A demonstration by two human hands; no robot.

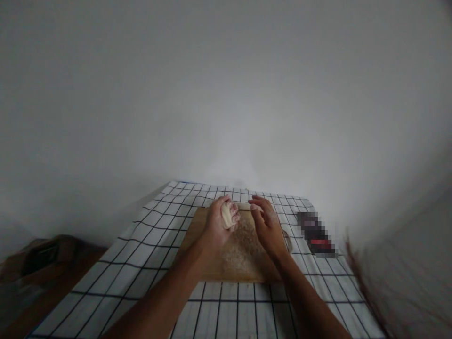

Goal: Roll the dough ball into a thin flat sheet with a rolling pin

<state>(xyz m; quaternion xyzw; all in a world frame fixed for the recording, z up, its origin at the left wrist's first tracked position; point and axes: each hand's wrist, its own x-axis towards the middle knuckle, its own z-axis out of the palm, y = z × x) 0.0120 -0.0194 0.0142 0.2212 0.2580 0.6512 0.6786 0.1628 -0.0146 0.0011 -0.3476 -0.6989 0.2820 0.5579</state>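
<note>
A pale lump of dough (229, 214) sits at the far end of a floured wooden board (237, 256). My left hand (216, 225) is curled around the dough and grips it. My right hand (267, 225) lies just to the right of it, fingers stretched out and pointing left, fingertips touching a thin rolled end of dough (244, 205). Both forearms reach in from the bottom of the head view.
The board lies on a white cloth with a dark grid pattern (148, 245) covering the table. A dark blurred object (315, 233) rests on the cloth right of the board. A grey wall stands close behind. Brown furniture (38, 261) shows at the left.
</note>
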